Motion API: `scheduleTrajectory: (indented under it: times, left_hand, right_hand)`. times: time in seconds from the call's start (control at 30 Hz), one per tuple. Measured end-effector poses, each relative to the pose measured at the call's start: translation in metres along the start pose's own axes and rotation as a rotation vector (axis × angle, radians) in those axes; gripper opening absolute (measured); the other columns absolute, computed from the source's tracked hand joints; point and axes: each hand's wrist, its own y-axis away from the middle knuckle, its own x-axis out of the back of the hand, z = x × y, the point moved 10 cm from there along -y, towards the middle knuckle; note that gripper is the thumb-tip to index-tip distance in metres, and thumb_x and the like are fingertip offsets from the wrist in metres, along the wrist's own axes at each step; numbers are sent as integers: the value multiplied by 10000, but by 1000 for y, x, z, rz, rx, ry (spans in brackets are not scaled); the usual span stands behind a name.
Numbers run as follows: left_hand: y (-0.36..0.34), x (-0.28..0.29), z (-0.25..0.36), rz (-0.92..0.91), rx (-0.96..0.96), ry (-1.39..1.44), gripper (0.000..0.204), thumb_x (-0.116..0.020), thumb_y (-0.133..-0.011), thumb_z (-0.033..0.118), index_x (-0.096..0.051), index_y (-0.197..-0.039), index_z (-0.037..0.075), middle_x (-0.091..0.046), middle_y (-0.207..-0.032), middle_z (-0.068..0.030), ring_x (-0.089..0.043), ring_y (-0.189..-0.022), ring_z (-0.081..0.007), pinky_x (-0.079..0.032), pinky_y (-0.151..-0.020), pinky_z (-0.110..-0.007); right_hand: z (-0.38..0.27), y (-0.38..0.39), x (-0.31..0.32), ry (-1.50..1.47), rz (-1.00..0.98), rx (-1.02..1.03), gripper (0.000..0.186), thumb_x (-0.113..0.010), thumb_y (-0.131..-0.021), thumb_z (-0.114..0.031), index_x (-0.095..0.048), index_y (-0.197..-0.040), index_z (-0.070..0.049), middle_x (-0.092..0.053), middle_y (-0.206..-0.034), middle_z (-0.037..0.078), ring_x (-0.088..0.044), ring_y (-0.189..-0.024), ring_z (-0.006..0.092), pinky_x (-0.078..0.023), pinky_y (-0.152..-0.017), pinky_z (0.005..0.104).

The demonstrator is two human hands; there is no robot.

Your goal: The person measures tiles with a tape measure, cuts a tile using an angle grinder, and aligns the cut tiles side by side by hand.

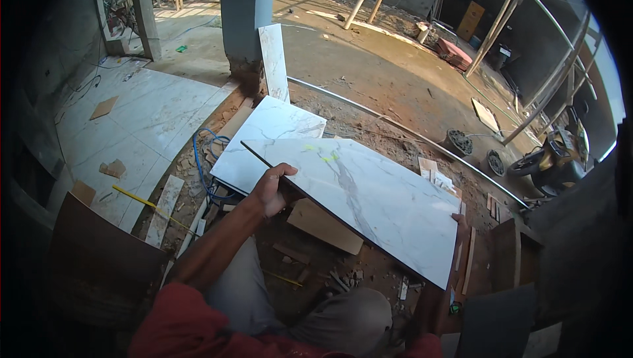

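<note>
A large white marble-look tile [369, 190] with grey veins and yellow-green marks is held tilted in front of me. My left hand [270, 190] grips its left edge, thumb on the top face and fingers hidden below. At the tile's right end my right hand [459, 233] is closed round the edge, with most of its fingers out of sight. Just beyond the held tile lies a stack of similar white tiles [264, 127], partly covered by it. A cardboard-coloured piece [323, 226] shows beneath the held tile.
A narrow tile strip [274, 61] leans on the grey pillar [247, 15]. Laid floor tiles [145, 120] spread to the left, with a yellow tape measure [134, 196] near a blue cable [196, 160]. Buckets [457, 143] and a motorcycle [560, 160] stand at the right, beyond rubble.
</note>
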Motion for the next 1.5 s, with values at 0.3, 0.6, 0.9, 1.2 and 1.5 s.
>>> scheduleTrajectory:
  times: [0.3,0.6,0.9,1.2,1.5]
  left_hand:
    - [-143,65,-44,-140,252,-103,565,-509,-802,190,-481,-1300,-76,-617,-1209,-178,-607,-1101,-299,-426,-1029,-427]
    - [-186,179,-114,11,358,-109,536,-475,-906,293,-487,-1319,-49,-618,-1220,-175,-625,-1086,-293,-466,-1001,-427]
    - [-207,321,-79,646,-102,-574,403,-564,-944,364,-552,-1162,26,-619,-944,-83,-584,-839,-150,-528,-698,-334]
    - [-265,303,-64,644,-203,-803,286,-624,-860,241,-652,-966,-24,-614,-798,-47,-533,-725,-121,-440,-676,-287]
    - [-310,302,-50,545,-212,-893,567,-574,-849,278,-553,-1255,-119,-676,-1097,-160,-640,-957,-214,-479,-846,-307]
  right_hand:
    - [84,50,29,-313,170,201,712,-429,-713,-109,-338,-1401,49,-489,-1313,249,-539,-1194,407,-474,-1023,492]
    - [188,137,65,-263,470,190,835,-464,-634,76,-258,-1439,6,-422,-1388,200,-427,-1310,365,-369,-1118,485]
    - [316,159,41,-407,429,-231,761,-506,-744,94,-243,-1433,-94,-484,-1291,126,-536,-1143,286,-487,-949,488]
    - [346,155,38,-243,443,-433,535,-494,-866,1,-303,-1352,-115,-499,-1254,127,-528,-1174,314,-423,-1040,557]
    - [363,142,-12,-320,356,-504,495,-509,-877,-11,-365,-1345,-82,-504,-1300,130,-502,-1223,344,-400,-1076,537]
